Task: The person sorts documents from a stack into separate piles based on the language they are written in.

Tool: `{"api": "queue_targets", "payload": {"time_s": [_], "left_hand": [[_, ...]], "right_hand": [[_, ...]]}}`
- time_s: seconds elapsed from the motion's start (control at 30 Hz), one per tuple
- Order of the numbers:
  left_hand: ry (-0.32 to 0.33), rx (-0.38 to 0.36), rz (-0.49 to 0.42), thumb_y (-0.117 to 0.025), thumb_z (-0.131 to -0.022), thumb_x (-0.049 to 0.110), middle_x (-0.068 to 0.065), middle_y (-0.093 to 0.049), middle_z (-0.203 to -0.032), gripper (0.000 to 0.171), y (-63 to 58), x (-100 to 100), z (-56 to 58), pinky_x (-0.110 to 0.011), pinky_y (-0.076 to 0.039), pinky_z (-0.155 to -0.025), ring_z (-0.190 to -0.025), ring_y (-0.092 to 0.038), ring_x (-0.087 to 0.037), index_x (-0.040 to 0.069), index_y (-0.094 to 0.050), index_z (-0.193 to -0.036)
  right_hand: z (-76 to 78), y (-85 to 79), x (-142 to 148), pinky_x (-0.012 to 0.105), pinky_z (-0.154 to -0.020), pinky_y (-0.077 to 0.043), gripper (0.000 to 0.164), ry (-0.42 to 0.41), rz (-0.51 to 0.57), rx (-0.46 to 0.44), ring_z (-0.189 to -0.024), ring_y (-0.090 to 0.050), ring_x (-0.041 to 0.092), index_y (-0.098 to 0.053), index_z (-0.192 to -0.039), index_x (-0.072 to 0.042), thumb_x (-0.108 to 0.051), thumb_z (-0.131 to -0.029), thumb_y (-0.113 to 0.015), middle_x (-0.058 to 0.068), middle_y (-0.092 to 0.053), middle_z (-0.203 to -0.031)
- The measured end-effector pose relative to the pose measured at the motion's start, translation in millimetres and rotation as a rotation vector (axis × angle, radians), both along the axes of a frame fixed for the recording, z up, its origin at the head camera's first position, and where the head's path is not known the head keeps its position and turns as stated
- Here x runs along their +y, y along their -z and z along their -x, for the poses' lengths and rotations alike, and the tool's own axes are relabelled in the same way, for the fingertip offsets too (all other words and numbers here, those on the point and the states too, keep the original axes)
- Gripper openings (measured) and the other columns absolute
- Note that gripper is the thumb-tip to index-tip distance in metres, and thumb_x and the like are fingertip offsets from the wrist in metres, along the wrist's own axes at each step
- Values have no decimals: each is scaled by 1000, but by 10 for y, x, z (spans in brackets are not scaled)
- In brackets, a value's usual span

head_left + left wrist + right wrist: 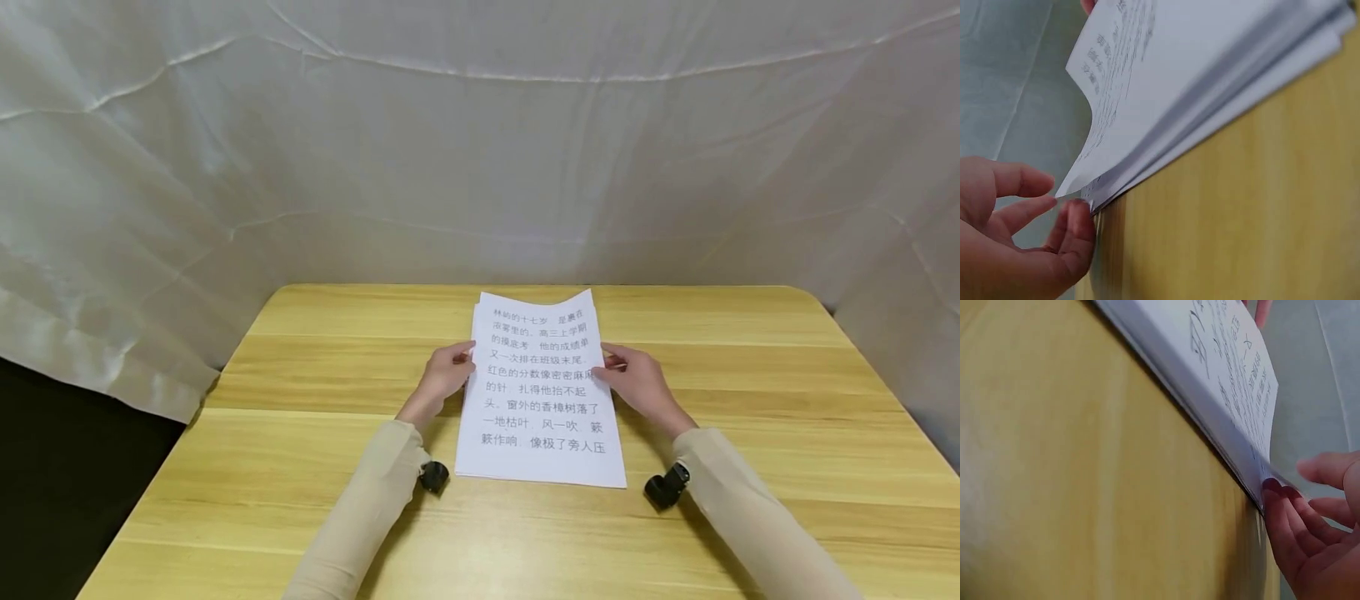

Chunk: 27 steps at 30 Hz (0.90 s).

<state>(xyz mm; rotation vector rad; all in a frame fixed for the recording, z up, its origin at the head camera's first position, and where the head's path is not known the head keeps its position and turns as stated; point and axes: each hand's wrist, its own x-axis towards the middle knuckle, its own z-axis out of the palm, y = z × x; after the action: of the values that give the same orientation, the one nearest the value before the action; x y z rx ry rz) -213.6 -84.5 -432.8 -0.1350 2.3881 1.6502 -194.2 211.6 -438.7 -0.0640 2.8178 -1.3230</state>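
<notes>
A small stack of white paper sheets [538, 465], printed with large Chinese characters, lies on the wooden table. At its left edge, my left hand [444, 372] holds the side of the top sheet [1166, 69] between thumb and fingers. The other fingertips touch the edges of the sheets below. On the opposite side, my right hand [636, 385] has its fingers under the raised sheet edge, with the thumb above. The top sheet bows, its sides lifted from the stack, and its far edge dips in the middle.
The light wooden table [300, 467] extends around the paper on all sides. Pale cloth [480, 167] hangs behind and beside it. A small black camera sits at the left wrist [434, 477] and another at the right wrist [667, 487].
</notes>
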Motion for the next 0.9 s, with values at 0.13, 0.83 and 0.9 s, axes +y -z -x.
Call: {"api": "queue_targets", "payload": {"time_s": [0.13,0.83,0.9], "left_hand": [[-2,-14,-11,-55,-92,2,-13,-57,-106,48,2,-9,-1,-25,-49,-66,-78,-55,-19,6,-51,-140],[-95,-104,-272,-59,-89,-7,-13,-57,-105,50,-61,-123,12,-28,-55,-76,-82,-61,-17,7,-55,-137],[-102,-118,-291,-60,-88,-7,-13,-58,-104,51,-75,-146,19,-26,-54,-75,-78,-61,-16,9,-56,-136]], "right_hand": [[3,13,4,29,-69,-54,53,19,49,-30,-98,-61,33,-47,-138,7,-5,-90,-65,24,-62,-110],[-41,-99,54,23,-63,-51,52,207,401,-227,-78,-59,11,-44,-144,-4,-10,-95,-60,18,-58,-120],[-53,-111,50,23,-62,-51,52,204,418,-223,-77,-59,10,-45,-143,-3,-9,-94,-61,18,-58,-120]]}}
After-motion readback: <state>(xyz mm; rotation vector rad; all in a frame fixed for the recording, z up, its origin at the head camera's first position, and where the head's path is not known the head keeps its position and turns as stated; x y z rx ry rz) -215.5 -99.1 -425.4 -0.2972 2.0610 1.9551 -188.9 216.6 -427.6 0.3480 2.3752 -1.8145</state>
